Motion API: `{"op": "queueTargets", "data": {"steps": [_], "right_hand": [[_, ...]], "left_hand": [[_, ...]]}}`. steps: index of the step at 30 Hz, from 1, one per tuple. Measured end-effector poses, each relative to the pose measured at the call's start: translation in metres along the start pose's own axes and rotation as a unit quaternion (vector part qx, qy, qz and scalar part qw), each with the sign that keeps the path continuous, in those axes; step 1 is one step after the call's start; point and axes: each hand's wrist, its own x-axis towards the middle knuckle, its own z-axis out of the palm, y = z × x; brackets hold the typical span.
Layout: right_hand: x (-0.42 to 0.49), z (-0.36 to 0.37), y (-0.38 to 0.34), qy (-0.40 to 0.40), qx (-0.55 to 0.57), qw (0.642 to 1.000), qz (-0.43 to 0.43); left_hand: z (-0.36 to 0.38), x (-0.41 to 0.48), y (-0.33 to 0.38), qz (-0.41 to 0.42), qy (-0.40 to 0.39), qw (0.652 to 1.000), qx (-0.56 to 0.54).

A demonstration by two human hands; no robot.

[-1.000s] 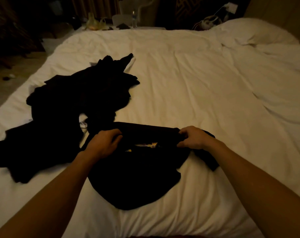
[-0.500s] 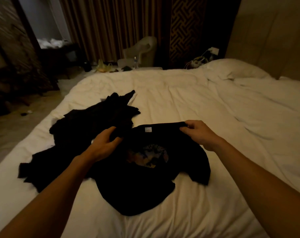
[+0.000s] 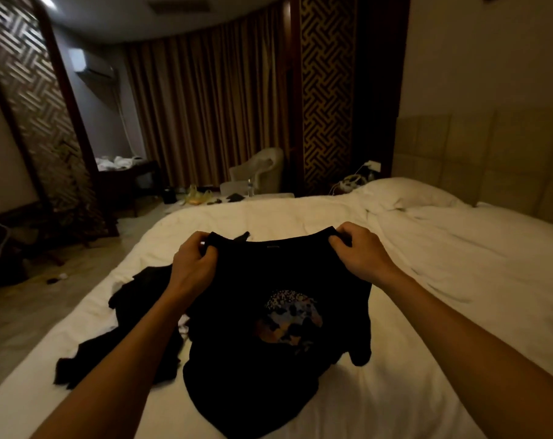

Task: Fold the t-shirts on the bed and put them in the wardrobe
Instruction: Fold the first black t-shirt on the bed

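L hand (image 3: 191,264), R hand (image 3: 360,252), 1 tee (image 3: 253,283)

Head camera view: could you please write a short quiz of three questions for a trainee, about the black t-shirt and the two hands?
1. True or false: the left hand and the right hand both grip the top edge of the black fabric t-shirt with a round printed picture.
2. Multiple choice: where does the loose pile of other black clothes lie? A) to the right of the held t-shirt; B) to the left of it; C) folded on top of it.
3. Fill in: the lower part of the held t-shirt rests on the ____.

Key: 1 true; 2 B; 3 white bed cover.
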Motion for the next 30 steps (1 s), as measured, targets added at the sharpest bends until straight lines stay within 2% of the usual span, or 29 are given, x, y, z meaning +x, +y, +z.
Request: {"op": "queueTargets", "data": {"steps": [2, 8, 17, 21, 26, 30], "right_hand": [[0.0, -0.011, -0.009, 0.026, -0.013, 1.0, -0.013], [-0.007, -0.05, -0.044, 0.097, -0.048, 0.991, -0.081], [-0.022, -0.123, -0.127, 0.18, -0.118, 0.954, -0.209], [-0.026, -0.172, -0.183, 0.229, -0.147, 0.925, -0.267], [-0.026, -0.236, -0.248, 0.306, -0.159, 0.886, -0.31], [-0.021, -0.258, -0.261, 0.317, -0.16, 0.879, -0.318]], "left_hand": [[-0.004, 0.002, 0.01, 0.016, 0.004, 1.0, 0.017], [-0.032, -0.004, 0.046, 0.139, 0.027, 0.982, 0.121], [-0.107, -0.012, 0.137, 0.246, 0.054, 0.958, 0.14], [-0.145, -0.012, 0.198, 0.302, 0.089, 0.939, 0.136], [-0.182, -0.008, 0.277, 0.343, 0.179, 0.909, 0.155], [-0.188, -0.006, 0.305, 0.349, 0.187, 0.902, 0.174]]}}
